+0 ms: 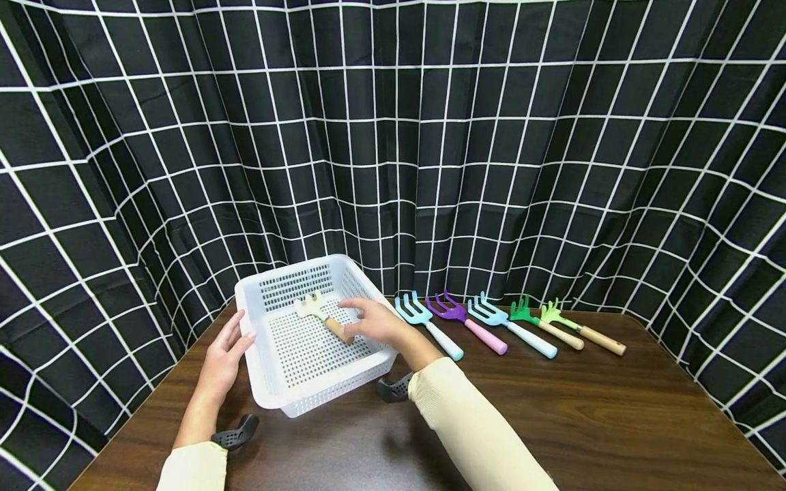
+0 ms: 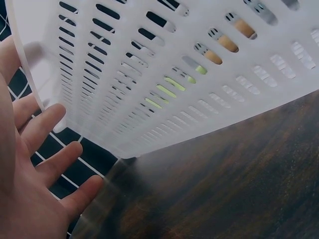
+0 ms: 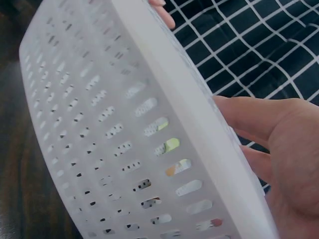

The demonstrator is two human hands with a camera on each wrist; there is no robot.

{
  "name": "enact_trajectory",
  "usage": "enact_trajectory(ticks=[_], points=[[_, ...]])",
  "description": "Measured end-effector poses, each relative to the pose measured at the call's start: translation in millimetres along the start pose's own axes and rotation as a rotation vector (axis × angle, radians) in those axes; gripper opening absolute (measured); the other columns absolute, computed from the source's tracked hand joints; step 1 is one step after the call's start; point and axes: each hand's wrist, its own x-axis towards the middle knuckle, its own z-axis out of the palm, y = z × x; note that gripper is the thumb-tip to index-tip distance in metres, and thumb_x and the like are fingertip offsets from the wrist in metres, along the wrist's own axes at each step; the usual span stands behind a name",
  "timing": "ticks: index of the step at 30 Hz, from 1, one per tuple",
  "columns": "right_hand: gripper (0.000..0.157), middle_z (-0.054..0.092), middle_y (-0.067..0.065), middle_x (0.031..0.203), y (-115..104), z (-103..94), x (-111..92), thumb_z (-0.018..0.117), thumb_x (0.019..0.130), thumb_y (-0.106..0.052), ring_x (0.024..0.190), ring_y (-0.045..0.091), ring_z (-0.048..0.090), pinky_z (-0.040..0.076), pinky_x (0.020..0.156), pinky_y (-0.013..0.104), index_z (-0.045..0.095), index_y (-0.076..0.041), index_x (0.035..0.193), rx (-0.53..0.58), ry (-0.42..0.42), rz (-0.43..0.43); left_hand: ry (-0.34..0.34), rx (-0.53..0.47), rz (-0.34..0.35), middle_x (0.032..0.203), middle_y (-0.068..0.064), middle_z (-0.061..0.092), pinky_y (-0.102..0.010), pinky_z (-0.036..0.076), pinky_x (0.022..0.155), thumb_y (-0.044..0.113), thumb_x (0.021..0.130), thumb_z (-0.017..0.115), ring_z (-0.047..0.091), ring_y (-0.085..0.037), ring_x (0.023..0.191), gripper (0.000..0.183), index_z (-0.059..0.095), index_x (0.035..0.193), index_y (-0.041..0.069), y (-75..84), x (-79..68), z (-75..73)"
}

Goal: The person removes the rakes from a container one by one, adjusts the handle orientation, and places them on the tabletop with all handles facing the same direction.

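Observation:
A white slotted plastic basket (image 1: 344, 382) stands at the left of the table. Inside lies a small hand rake (image 1: 336, 329) with a pale yellow-green head and a wooden handle. My left hand (image 1: 222, 359) holds the basket's left rim, thumb over it and fingers spread along the outside in the left wrist view. Reaching over the right rim, my right hand (image 1: 379, 320) has its thumb beside the rake's handle end and its fingers apart above it. From the right wrist, the basket wall hides the fingertips of the right hand (image 3: 294, 144).
Right of the basket, several hand rakes lie in a row: light blue (image 1: 442, 339), purple with a pink handle (image 1: 485, 337), another light blue (image 1: 531, 339), green (image 1: 561, 334) and light green (image 1: 602, 339) with wooden handles. A black gridded curtain (image 1: 467, 157) encloses the back and sides.

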Motion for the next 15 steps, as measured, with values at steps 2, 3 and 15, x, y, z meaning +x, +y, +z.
enact_trajectory(ticks=[2, 3, 15], points=[[0.06, 0.051, 0.006, 0.142, 1.1, 0.4, 2.4, 0.074, 0.082, -0.014, 0.128, 0.036, 0.046, 0.035, 0.103, 0.047, 0.054, -0.012, 0.139, 0.008, -0.032, 0.015, -0.004, -0.001, -0.005, 0.154, -0.018, 0.03, -0.037, 0.026, 0.109, 0.031, 0.101, 0.053, 0.034, -0.031, 0.136, 0.065, 0.023, 0.156, 0.013, 1.6, 0.7, 0.0], [0.06, 0.05, 0.006, 0.143, 2.1, 0.8, 4.3, 0.074, 0.083, -0.013, 0.128, 0.036, 0.046, 0.035, 0.104, 0.047, 0.054, -0.012, 0.139, 0.011, -0.051, 0.017, -0.003, 0.0, -0.004, 0.154, -0.018, 0.03, -0.037, 0.026, 0.109, 0.031, 0.101, 0.053, 0.034, -0.031, 0.136, 0.065, 0.022, 0.156, 0.014, 1.8, 1.1, -0.2], [0.06, 0.054, 0.007, 0.139, 10.8, 10.2, 21.8, 0.075, 0.082, -0.015, 0.129, 0.023, 0.045, 0.031, 0.107, 0.04, 0.053, -0.011, 0.139, -0.17, -0.174, -0.004, -0.012, 0.002, 0.005, 0.154, -0.019, 0.031, -0.006, 0.028, 0.09, 0.024, 0.102, 0.05, 0.038, -0.024, 0.131, 0.063, 0.02, 0.156, 0.012, 1.3, 1.0, -1.6]])
